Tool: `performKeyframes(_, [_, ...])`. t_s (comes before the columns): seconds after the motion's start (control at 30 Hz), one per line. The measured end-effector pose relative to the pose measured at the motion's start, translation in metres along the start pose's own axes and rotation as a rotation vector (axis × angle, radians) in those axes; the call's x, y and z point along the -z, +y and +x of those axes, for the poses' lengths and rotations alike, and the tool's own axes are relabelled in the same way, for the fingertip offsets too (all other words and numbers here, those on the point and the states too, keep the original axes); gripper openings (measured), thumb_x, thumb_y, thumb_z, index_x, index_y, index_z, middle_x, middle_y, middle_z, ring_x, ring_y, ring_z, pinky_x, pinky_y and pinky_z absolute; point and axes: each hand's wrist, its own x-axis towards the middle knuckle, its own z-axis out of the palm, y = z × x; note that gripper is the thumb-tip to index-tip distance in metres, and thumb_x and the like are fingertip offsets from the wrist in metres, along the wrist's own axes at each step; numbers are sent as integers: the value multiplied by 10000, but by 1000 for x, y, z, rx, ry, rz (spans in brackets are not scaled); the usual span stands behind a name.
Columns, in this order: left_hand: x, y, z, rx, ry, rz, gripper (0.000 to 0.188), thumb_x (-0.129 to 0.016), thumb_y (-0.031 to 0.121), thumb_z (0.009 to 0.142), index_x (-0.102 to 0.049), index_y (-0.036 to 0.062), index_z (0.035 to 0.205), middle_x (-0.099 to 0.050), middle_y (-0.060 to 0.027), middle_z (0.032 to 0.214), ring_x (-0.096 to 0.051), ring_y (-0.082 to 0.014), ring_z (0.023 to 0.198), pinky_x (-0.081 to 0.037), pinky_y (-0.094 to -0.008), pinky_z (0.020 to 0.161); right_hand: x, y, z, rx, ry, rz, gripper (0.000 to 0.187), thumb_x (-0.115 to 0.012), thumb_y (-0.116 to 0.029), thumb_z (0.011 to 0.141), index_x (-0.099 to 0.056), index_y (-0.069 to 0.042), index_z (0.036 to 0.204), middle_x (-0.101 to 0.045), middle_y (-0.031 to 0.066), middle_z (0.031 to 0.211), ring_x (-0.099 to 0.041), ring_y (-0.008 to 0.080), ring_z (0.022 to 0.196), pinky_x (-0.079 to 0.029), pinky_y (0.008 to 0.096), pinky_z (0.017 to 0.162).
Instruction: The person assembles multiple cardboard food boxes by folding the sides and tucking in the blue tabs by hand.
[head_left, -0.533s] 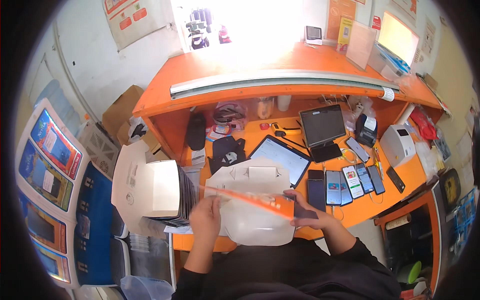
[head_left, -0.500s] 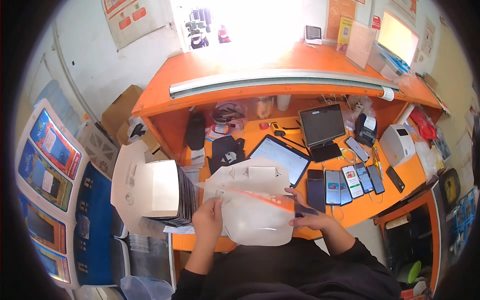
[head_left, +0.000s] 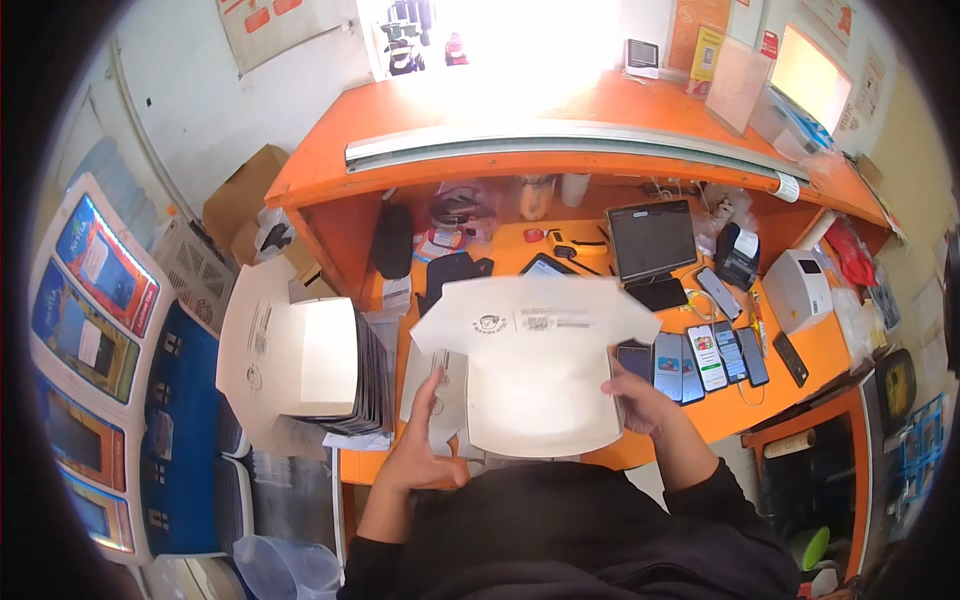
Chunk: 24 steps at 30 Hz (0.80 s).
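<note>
A white cardboard food box [head_left: 545, 400], folded into a shallow tray with its printed lid flap spread toward the counter, is in front of my body. My right hand [head_left: 645, 405] grips its right wall, thumb and fingers at the edge. Beside the left wall my left hand [head_left: 425, 445] is open, its thumb spread from the fingers. Partly under the box lies another light cardboard piece [head_left: 446, 385]. To the left stands a tall stack of nested boxes [head_left: 375, 380], the top one with its flap raised.
Several phones [head_left: 707, 360] lie in a row on the orange desk to the right, below a dark tablet screen [head_left: 652, 240]. A label printer [head_left: 737, 258] and a white device [head_left: 797, 290] stand farther right. An orange shelf [head_left: 560, 180] overhangs the back.
The cardboard in my hands has turned from a tilted piece showing orange print into an opened tray with its white inside up. My left hand has opened and moved lower.
</note>
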Motion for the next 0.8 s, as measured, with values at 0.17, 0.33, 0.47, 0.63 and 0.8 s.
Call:
performKeyframes(0.17, [-17, 18, 16, -86, 37, 78, 1444, -944, 315, 528, 81, 29, 1504, -162, -238, 1528, -187, -342, 1434, -186, -446, 1147, -15, 5, 21, -88, -14, 287, 994, -679, -399, 832, -32, -112, 1530, -353, 184, 1467, -536, 294, 1233, -549, 415, 887])
performKeyframes(0.33, [-13, 15, 17, -170, 203, 88, 1434, -896, 285, 605, 235, 42, 1453, -87, -249, 1518, -181, -370, 1412, -208, -469, 1132, -44, -18, 20, 577, -322, -753, 1176, -711, -523, 808, 138, -126, 1518, 52, 194, 1578, 19, 313, 1472, -103, 451, 1164])
performKeyframes(0.47, [-15, 18, 18, -167, 307, 138, 1422, -885, 287, 613, 248, 46, 1439, -67, -264, 1517, -181, -375, 1410, -210, -477, 1128, -62, -18, 30, 482, -62, -773, 1218, -748, -518, 764, 104, -89, 1520, -11, 222, 1575, 1, 324, 1469, -71, 431, 1169])
performKeyframes(0.63, [-2, 39, 13, -318, 319, 282, 1417, -911, 285, 579, 189, 11, 1428, -170, -251, 1450, -278, -378, 1352, -269, -478, 1097, -84, -42, 52, 690, -30, -767, 1088, -723, -534, 775, -82, -91, 1534, -179, 212, 1553, -156, 358, 1439, -146, 428, 1152])
performKeyframes(0.8, [-7, 19, 21, -325, 723, 502, 1380, -956, 293, 497, 18, -35, 1417, -261, -215, 1359, -390, -353, 1236, -332, -473, 1046, -178, -53, 56, 1198, -203, -1823, 620, -657, -543, 817, -577, -145, 1286, -567, 127, 1305, -491, 357, 1216, -375, 414, 970])
